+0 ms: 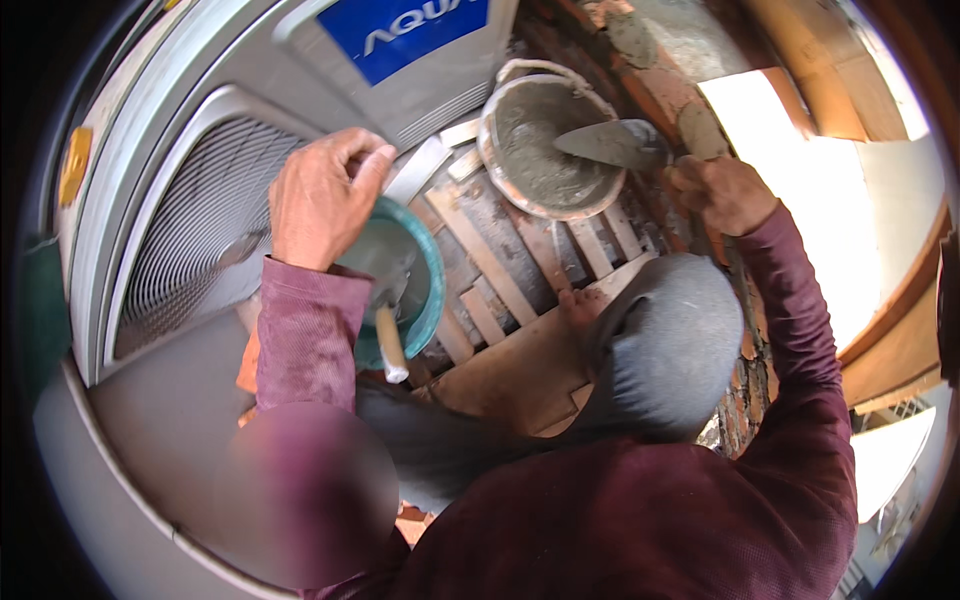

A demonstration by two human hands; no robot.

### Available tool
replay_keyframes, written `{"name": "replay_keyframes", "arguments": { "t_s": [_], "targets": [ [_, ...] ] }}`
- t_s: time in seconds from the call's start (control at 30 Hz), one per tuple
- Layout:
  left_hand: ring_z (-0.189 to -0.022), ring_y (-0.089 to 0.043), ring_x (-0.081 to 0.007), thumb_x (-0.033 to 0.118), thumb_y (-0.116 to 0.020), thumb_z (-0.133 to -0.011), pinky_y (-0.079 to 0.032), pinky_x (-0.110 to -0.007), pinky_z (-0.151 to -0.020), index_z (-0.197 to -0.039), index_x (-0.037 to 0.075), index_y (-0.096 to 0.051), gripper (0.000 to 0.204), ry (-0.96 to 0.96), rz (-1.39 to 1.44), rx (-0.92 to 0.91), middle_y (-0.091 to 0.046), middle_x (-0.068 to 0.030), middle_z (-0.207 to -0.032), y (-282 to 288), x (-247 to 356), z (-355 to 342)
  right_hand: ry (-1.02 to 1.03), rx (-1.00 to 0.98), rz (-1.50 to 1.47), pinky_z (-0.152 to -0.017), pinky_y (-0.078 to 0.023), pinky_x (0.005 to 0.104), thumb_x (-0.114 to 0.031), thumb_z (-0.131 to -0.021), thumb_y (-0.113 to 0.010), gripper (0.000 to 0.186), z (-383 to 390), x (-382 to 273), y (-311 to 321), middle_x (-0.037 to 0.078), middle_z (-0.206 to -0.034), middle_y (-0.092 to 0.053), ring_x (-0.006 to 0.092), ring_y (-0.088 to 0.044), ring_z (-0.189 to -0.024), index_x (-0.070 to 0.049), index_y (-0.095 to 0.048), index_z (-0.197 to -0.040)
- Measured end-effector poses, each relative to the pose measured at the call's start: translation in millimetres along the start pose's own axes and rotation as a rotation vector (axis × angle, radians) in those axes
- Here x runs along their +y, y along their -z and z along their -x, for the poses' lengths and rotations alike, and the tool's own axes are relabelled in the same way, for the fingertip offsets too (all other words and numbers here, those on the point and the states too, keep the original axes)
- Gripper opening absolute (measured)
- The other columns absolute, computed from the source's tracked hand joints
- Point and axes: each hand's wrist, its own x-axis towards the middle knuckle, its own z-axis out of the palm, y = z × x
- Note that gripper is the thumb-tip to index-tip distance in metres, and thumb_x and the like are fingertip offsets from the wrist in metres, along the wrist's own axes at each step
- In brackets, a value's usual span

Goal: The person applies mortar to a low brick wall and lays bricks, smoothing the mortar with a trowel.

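My right hand (pixel 730 190) grips the handle of a pointed metal trowel (pixel 610 142), its blade over a bucket (pixel 490 140) of grey wet mortar (pixel 540 175). My left hand (pixel 325 200) is raised above a teal bucket (pixel 432 265), fingers curled and thumb near the forefinger; whatever is inside them, if anything, is hidden. In the teal bucket is grey murky liquid with a tool (pixel 390 345) whose pale handle rests toward the near rim. Part of that bucket is hidden behind my left hand and sleeve.
A grey appliance housing (pixel 300 60) with a grille and blue label fills the upper left. Wooden slats (pixel 470 240) lie under the buckets. My bare foot (pixel 580 310) and bent knee (pixel 665 340) are between my arms. Rough brickwork (pixel 650 80) edges the right, beside a bright opening.
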Motion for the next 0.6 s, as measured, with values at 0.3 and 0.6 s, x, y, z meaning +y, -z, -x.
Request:
{"name": "replay_keyframes", "arguments": {
  "t_s": [0.3, 0.6],
  "targets": [
    [-0.074, -0.065, -0.0269, 0.055, -0.061, -0.088, -0.049, -0.036, -0.067, -0.087, 0.003, -0.063, 0.052, 0.473, 0.078, -0.042, -0.067, -0.0110, -0.076, -49, -158, 124, -0.019, -0.347, -0.738, -0.054, -0.044, 0.0259, -0.025, -0.093, -0.057, 0.042, 10, -45, 69, 0.005, -0.088, -0.057, 0.0120, -0.051, -0.063, 0.001, -0.055, -0.125],
    [-0.085, -0.064, -0.0263, 0.014, -0.066, -0.088, -0.050, -0.038, -0.080, -0.110, 0.002, -0.060, 0.026, 0.413, 0.559, 0.335, -0.066, -0.0146, -0.097, -40, -49, 185, -0.174, 0.083, -1.033, -0.044, -0.036, 0.0224, -0.029, -0.092, -0.064, 0.046, 5, -41, 13, 0.002, -0.079, -0.056, 0.0066, -0.042, -0.050, 0.001, -0.055, -0.125]
  ]
}}
